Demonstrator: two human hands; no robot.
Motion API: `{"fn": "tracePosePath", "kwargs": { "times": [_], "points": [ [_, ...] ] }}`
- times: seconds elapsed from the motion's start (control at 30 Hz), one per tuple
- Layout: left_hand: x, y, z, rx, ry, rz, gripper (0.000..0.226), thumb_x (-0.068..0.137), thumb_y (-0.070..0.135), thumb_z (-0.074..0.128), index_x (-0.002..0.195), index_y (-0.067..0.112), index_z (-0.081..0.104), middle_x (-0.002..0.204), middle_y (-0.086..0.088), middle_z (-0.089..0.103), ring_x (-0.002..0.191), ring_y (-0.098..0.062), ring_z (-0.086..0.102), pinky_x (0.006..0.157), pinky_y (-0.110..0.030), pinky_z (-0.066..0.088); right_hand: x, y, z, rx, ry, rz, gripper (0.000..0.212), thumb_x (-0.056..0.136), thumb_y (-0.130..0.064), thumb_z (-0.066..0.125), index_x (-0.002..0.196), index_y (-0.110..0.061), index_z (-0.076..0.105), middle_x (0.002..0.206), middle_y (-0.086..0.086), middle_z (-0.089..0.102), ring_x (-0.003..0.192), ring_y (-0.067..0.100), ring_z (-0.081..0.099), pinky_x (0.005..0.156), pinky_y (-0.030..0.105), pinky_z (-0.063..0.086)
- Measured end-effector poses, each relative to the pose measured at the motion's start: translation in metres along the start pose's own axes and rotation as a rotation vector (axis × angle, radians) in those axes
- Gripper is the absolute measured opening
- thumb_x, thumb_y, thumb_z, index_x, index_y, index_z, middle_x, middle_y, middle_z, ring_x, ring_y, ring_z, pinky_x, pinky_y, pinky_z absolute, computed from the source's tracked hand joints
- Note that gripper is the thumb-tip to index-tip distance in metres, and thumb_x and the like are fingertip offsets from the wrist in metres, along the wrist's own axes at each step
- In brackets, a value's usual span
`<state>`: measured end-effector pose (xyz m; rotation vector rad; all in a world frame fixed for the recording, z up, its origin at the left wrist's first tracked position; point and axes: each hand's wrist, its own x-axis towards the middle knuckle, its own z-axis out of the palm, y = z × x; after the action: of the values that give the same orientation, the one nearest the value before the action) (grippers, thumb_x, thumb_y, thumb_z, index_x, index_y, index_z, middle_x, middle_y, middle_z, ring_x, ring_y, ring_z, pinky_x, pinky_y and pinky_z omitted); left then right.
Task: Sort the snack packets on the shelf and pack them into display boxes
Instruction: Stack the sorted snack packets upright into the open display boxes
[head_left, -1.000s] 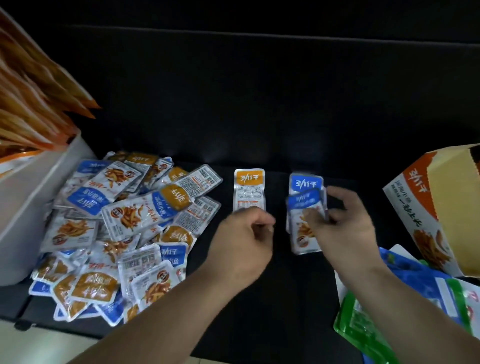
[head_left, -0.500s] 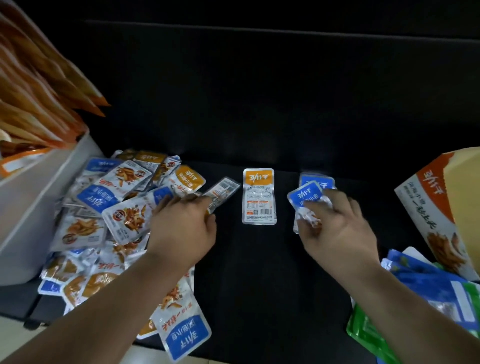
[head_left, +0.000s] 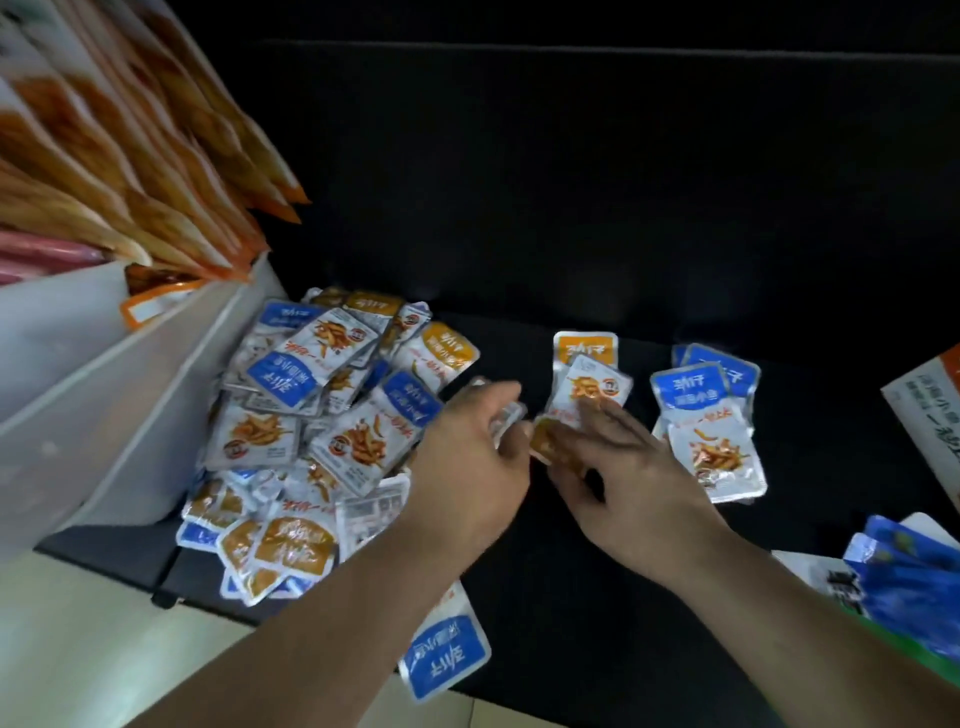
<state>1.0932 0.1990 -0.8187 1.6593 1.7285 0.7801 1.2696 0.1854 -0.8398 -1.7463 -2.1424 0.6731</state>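
A loose pile of small fish-snack packets (head_left: 322, 415), some blue-labelled and some orange-labelled, covers the left of the dark shelf (head_left: 623, 571). Two sorted stacks lie further right: an orange-labelled stack (head_left: 587, 348) and a blue-labelled stack (head_left: 706, 415). My right hand (head_left: 618, 473) pinches an orange-labelled packet (head_left: 589, 387) that lies tilted over the orange stack. My left hand (head_left: 467, 457) is beside it and grips a silver-edged packet (head_left: 508, 423), mostly hidden by the fingers. An orange and white display box (head_left: 930, 415) shows at the right edge.
A white bin (head_left: 130, 389) holding large orange bags stands at the left, against the pile. One blue-labelled packet (head_left: 447, 660) lies at the shelf's front edge under my left forearm. Blue and green bags (head_left: 909, 587) lie at the lower right.
My left hand came back from the pile toward the middle with a packet. My right hand left the blue stack and moved left to the orange stack, where an orange packet now lies on top.
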Motion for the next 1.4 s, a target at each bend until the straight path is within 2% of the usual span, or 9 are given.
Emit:
{"fn": "tracePosePath", "kwargs": {
  "times": [0.13,0.33,0.53,0.73,0.9,1.0,1.17,1.3,1.4],
  "points": [
    [-0.033,-0.035,-0.046,0.408,0.108,0.247,0.027,0.089,0.025,0.073,0.116,0.026,0.072,0.123,0.008,0.063,0.113,-0.018,0.058,0.090,-0.041,0.056,0.002,-0.001,0.004,-0.236,-0.143,0.050,0.064,0.102,-0.054,0.043,0.161,-0.044,0.019,0.173,-0.009,0.000,0.159,0.012,-0.008,0.129,0.037,-0.002],
    [-0.089,-0.074,-0.076,0.690,-0.076,0.041,0.090,0.070,0.079,0.062,0.140,0.023,0.055,0.147,0.003,0.052,0.129,-0.027,0.049,0.101,-0.055,0.046,0.018,-0.006,0.004,-0.080,-0.097,-0.005,0.060,0.099,-0.038,0.058,0.156,-0.034,0.039,0.171,-0.006,0.017,0.158,0.008,-0.001,0.126,0.028,-0.005],
    [-0.082,-0.078,-0.070,0.708,-0.038,0.092,0.085,0.064,0.058,0.086,0.136,0.023,0.059,0.120,0.000,0.066,0.107,-0.029,0.061,0.084,-0.051,0.050,0.001,-0.023,0.000,0.139,0.073,0.043,0.047,0.095,-0.024,0.069,0.141,-0.032,0.061,0.160,-0.014,0.037,0.151,0.006,0.028,0.121,0.032,0.032],
    [-0.067,-0.041,-0.085,0.266,-0.038,0.006,0.041,0.087,0.014,0.077,0.119,0.037,0.066,0.112,0.018,0.068,0.096,-0.003,0.067,0.079,-0.018,0.052,-0.026,-0.066,-0.011,0.631,-0.159,0.267,0.037,0.091,-0.027,0.077,0.121,-0.045,0.067,0.116,-0.023,0.069,0.107,-0.014,0.062,0.087,0.005,0.048],
    [-0.062,-0.003,-0.082,-0.392,-0.124,-0.209,0.018,0.094,0.017,0.074,0.107,0.031,0.075,0.091,0.014,0.078,0.083,-0.005,0.075,0.069,-0.022,0.061,-0.036,-0.080,-0.022,0.722,-0.347,0.313,0.013,0.092,-0.025,0.076,0.103,-0.031,0.073,0.098,-0.014,0.078,0.091,0.000,0.074,0.079,0.022,0.058],
    [-0.061,-0.023,-0.070,-0.009,-0.037,-0.023,0.018,0.097,0.031,0.070,0.115,0.029,0.071,0.103,0.020,0.072,0.095,0.000,0.068,0.074,-0.021,0.059,-0.038,-0.066,-0.032,0.737,-0.194,0.466,0.005,0.092,-0.024,0.076,0.096,-0.022,0.074,0.088,-0.006,0.079,0.081,0.008,0.077,0.075,0.033,0.063],
    [-0.066,-0.053,-0.045,0.771,-0.200,0.093,0.075,0.070,0.066,0.078,0.124,0.016,0.067,0.132,-0.003,0.066,0.122,-0.029,0.064,0.088,-0.046,0.060,-0.045,-0.015,-0.052,0.650,0.136,0.677,0.023,0.087,-0.029,0.082,0.091,-0.008,0.074,0.080,0.000,0.077,0.071,0.013,0.075,0.069,0.042,0.062],
    [-0.065,-0.054,-0.038,0.708,-0.130,0.106,0.054,0.069,0.037,0.091,0.113,0.013,0.069,0.121,-0.005,0.071,0.093,-0.030,0.075,0.067,-0.037,0.060,-0.044,0.017,-0.061,0.567,0.247,0.714,0.018,0.088,-0.029,0.080,0.081,-0.015,0.072,0.071,-0.003,0.074,0.062,0.011,0.071,0.054,0.037,0.059],
    [-0.061,-0.048,-0.037,0.696,-0.098,0.152,0.034,0.062,0.017,0.088,0.088,0.011,0.066,0.109,-0.006,0.072,0.060,-0.026,0.070,0.048,-0.021,0.037,-0.042,0.035,-0.059,0.433,0.256,0.686,0.029,0.088,-0.035,0.079,0.069,-0.020,0.064,0.058,-0.008,0.065,0.053,0.006,0.062,0.045,0.029,0.050]
  ]
}}
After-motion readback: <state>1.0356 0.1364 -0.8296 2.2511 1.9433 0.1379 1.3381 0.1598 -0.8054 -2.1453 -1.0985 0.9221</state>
